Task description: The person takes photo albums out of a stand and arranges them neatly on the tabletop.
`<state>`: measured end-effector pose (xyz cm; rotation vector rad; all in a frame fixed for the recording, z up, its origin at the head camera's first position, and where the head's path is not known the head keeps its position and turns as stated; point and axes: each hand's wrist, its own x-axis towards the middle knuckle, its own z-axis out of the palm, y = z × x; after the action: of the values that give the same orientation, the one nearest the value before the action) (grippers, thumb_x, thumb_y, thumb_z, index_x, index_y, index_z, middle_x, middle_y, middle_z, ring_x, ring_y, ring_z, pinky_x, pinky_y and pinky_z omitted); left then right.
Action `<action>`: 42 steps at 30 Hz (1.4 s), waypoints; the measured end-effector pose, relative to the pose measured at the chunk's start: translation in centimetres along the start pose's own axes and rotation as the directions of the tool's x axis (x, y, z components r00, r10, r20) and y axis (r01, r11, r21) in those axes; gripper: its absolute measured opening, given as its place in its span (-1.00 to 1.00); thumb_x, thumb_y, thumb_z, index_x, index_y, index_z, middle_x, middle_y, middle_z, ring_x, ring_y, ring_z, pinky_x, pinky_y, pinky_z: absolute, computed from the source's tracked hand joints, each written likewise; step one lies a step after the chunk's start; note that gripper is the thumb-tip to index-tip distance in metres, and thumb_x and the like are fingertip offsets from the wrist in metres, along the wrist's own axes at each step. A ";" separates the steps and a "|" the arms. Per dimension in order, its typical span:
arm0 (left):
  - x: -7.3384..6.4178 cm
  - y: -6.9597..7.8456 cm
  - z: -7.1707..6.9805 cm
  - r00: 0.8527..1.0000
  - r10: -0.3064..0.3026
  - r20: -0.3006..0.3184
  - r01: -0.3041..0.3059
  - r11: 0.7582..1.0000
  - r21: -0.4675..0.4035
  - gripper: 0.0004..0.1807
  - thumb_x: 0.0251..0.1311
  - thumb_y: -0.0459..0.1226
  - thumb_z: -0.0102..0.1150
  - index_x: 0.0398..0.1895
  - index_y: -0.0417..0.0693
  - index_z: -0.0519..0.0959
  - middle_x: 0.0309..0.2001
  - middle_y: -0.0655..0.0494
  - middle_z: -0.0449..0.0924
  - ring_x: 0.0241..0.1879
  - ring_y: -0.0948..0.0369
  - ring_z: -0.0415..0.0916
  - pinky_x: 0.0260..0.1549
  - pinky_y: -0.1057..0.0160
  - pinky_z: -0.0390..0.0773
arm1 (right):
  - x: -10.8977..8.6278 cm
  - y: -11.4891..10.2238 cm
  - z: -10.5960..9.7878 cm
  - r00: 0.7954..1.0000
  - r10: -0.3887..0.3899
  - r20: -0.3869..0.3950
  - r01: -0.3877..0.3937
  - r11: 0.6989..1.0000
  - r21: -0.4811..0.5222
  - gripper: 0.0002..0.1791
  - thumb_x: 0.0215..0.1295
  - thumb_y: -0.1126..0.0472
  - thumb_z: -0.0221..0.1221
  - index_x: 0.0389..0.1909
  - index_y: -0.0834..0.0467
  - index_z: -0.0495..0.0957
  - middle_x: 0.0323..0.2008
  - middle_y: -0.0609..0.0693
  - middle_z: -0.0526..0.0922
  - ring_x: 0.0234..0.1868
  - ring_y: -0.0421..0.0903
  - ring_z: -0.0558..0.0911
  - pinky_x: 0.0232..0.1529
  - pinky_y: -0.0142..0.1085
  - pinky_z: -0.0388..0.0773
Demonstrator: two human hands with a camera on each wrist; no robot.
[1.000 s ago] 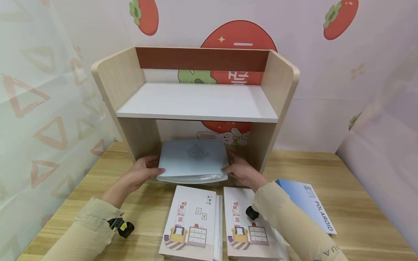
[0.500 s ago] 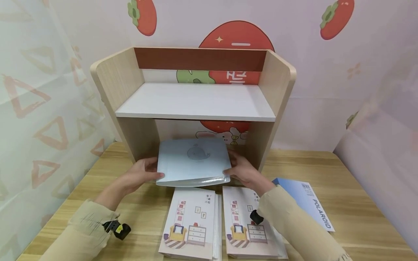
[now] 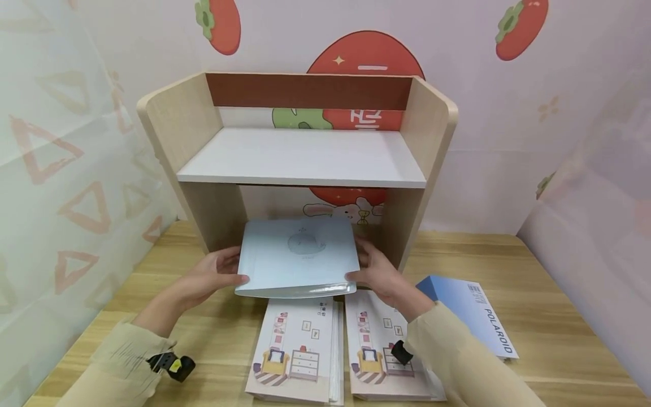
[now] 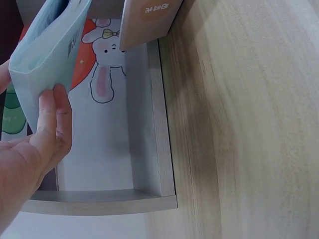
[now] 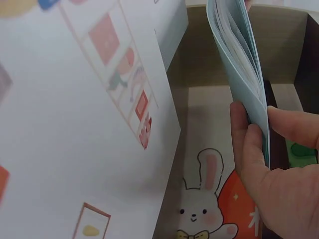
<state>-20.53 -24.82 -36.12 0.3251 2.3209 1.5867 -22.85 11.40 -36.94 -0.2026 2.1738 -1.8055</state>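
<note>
A light blue photo album with a small whale drawing on its cover is held tilted in front of the lower compartment. My left hand grips its left side, thumb on top of the cover. On the opposite side my right hand pinches the edge, also thumb on top. In the left wrist view, fingers press the outer cover of the album. The right wrist view shows layered pages inside the album, pinched between thumb and fingers.
Behind stands a wooden desk shelf with a white upper board. Two thick white albums with room drawings lie in front, side by side. A blue and white POLAROID box is at the right on the wooden table.
Both hands have drawn the light blue album a little toward me and slightly left. Its near edge now overlaps the far ends of the white albums in view.
</note>
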 end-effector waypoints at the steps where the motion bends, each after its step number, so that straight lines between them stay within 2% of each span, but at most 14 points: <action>1: -0.2 -0.1 0.0 1.000 0.001 0.004 -0.001 1.000 -0.005 0.02 0.26 -0.27 0.29 0.51 -0.49 -0.20 0.52 -0.46 -0.16 0.48 -0.32 0.00 0.33 0.07 0.34 | -0.2 0.0 0.2 1.000 0.000 -0.003 0.000 1.000 -0.005 -0.02 0.23 0.51 0.21 0.57 0.15 -0.10 0.47 0.30 0.23 0.33 0.22 0.46 0.32 0.01 0.42; 7: -1.5 -0.7 -0.2 1.000 -0.001 0.012 0.001 1.000 0.009 0.01 0.25 -0.27 0.29 0.51 -0.48 -0.17 0.52 -0.47 -0.14 0.46 -0.36 0.02 0.20 0.29 0.42 | -1.6 0.0 1.3 0.999 -0.021 -0.035 0.020 0.999 -0.040 -0.05 0.21 0.51 0.24 0.55 0.14 -0.03 0.41 0.31 0.33 0.33 0.24 0.48 0.29 0.02 0.44; 10: -2.1 -0.7 -0.3 1.000 -0.005 0.014 0.005 1.000 0.023 0.00 0.25 -0.26 0.29 0.51 -0.48 -0.15 0.51 -0.48 -0.12 0.44 -0.38 0.04 0.23 0.19 0.41 | -2.3 0.1 1.6 0.999 -0.028 -0.041 0.026 0.999 -0.042 -0.05 0.22 0.49 0.25 0.55 0.11 -0.01 0.40 0.29 0.35 0.33 0.24 0.47 0.29 0.02 0.45; 14: -3.0 -0.7 -0.5 0.999 -0.018 0.027 0.018 1.000 0.022 0.00 0.26 -0.26 0.28 0.52 -0.46 -0.17 0.52 -0.48 -0.15 0.45 -0.40 -0.01 0.23 0.22 0.42 | -3.2 0.1 2.1 0.998 -0.033 -0.046 0.032 0.999 -0.021 -0.03 0.21 0.47 0.28 0.56 0.08 0.00 0.38 0.29 0.38 0.32 0.24 0.48 0.27 0.01 0.47; 18: -3.8 -0.8 -0.7 0.999 -0.007 0.047 0.007 1.000 0.005 0.00 0.28 -0.28 0.26 0.52 -0.46 -0.20 0.52 -0.49 -0.19 0.46 -0.42 -0.08 0.11 0.42 0.45 | -4.0 0.0 2.7 0.998 -0.043 -0.040 0.043 0.999 0.008 -0.02 0.20 0.48 0.28 0.56 0.07 -0.02 0.34 0.30 0.43 0.27 0.22 0.54 0.21 -0.02 0.54; 21: -4.4 -1.1 -0.9 0.999 0.013 0.049 -0.013 1.000 -0.006 -0.03 0.28 -0.31 0.25 0.52 -0.46 -0.18 0.51 -0.49 -0.14 0.44 -0.39 0.01 0.02 0.50 0.47 | -4.5 -0.1 3.1 0.998 -0.052 -0.029 0.052 0.998 0.022 -0.01 0.20 0.48 0.28 0.56 0.06 -0.03 0.33 0.32 0.43 0.25 0.22 0.56 0.16 -0.04 0.58; 24: -5.0 -1.4 -1.1 0.999 0.023 0.042 -0.023 1.000 -0.003 -0.05 0.29 -0.32 0.24 0.53 -0.43 -0.15 0.51 -0.46 -0.10 0.40 0.07 0.30 0.00 0.50 0.50 | -5.0 -0.2 3.5 0.998 -0.063 -0.023 0.063 0.997 0.038 0.00 0.20 0.48 0.29 0.56 0.05 -0.03 0.33 0.32 0.43 0.24 0.23 0.57 0.13 -0.05 0.60; 27: -5.6 -1.6 -1.3 0.998 0.038 0.045 -0.037 0.999 -0.007 -0.07 0.29 -0.34 0.22 0.54 -0.41 -0.14 0.52 -0.43 -0.11 0.21 0.57 0.34 0.00 0.50 0.51 | -5.4 -0.2 3.9 0.997 -0.073 -0.018 0.074 0.996 0.058 0.00 0.20 0.48 0.29 0.56 0.03 -0.03 0.35 0.32 0.41 0.24 0.24 0.56 0.12 -0.05 0.61; 29: -6.0 -1.8 -1.5 0.997 0.059 0.048 -0.059 0.998 -0.002 -0.08 0.29 -0.35 0.21 0.53 -0.43 -0.14 0.52 -0.45 -0.12 0.12 0.72 0.32 0.00 0.51 0.50 | -5.7 -0.1 4.2 0.997 -0.080 -0.014 0.080 0.995 0.065 0.01 0.20 0.48 0.29 0.57 0.01 -0.03 0.37 0.32 0.38 0.25 0.24 0.56 0.12 -0.06 0.61; 31: -6.4 -2.0 -1.7 0.997 0.062 0.044 -0.062 0.998 0.004 -0.09 0.29 -0.37 0.21 0.53 -0.43 -0.12 0.51 -0.43 -0.08 0.12 0.73 0.32 0.00 0.51 0.51 | -6.0 0.0 4.5 0.996 -0.085 -0.005 0.085 0.994 0.073 0.01 0.20 0.48 0.29 0.57 0.00 -0.04 0.39 0.32 0.36 0.25 0.24 0.56 0.12 -0.06 0.60; 33: -6.8 -2.3 -1.8 0.997 0.064 0.036 -0.064 0.998 0.017 -0.11 0.28 -0.38 0.21 0.52 -0.43 -0.09 0.50 -0.31 0.03 0.14 0.72 0.34 0.00 0.50 0.52 | -6.3 0.1 4.8 0.996 -0.090 0.006 0.090 0.993 0.075 0.01 0.20 0.47 0.29 0.57 0.00 -0.04 0.39 0.32 0.36 0.24 0.22 0.57 0.11 -0.07 0.60; 35: -7.2 -2.5 -2.0 0.997 0.063 0.036 -0.064 0.998 0.021 -0.12 0.28 -0.39 0.20 0.52 -0.42 -0.09 0.48 -0.10 0.13 0.15 0.71 0.34 0.00 0.49 0.52 | -6.5 0.2 5.0 0.994 -0.102 0.024 0.100 0.991 0.088 0.01 0.22 0.48 0.28 0.57 0.01 -0.06 0.36 0.33 0.39 0.21 0.21 0.60 0.09 -0.08 0.62; 38: -7.7 -2.9 -2.2 0.996 0.071 0.046 -0.071 0.997 0.017 -0.14 0.30 -0.40 0.17 0.53 -0.40 -0.09 0.41 0.26 0.22 0.18 0.69 0.34 0.00 0.48 0.53 | -6.8 0.2 5.3 0.992 -0.118 0.045 0.113 0.988 0.101 0.00 0.23 0.49 0.26 0.58 0.03 -0.08 0.31 0.34 0.43 0.18 0.17 0.62 0.06 -0.11 0.65; 42: -8.5 -3.2 -2.3 0.994 0.091 0.061 -0.092 0.996 0.013 -0.18 0.32 -0.43 0.14 0.53 -0.38 -0.07 0.34 0.55 0.30 0.21 0.65 0.35 0.00 0.46 0.54 | -7.1 0.2 5.7 0.989 -0.134 0.068 0.126 0.986 0.109 0.00 0.24 0.50 0.25 0.58 0.06 -0.09 0.26 0.34 0.48 0.15 0.14 0.64 0.04 -0.14 0.66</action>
<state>-13.55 -31.01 -37.29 0.4829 2.3041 1.5786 -14.31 8.20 -37.05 -0.3900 2.0518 -1.9429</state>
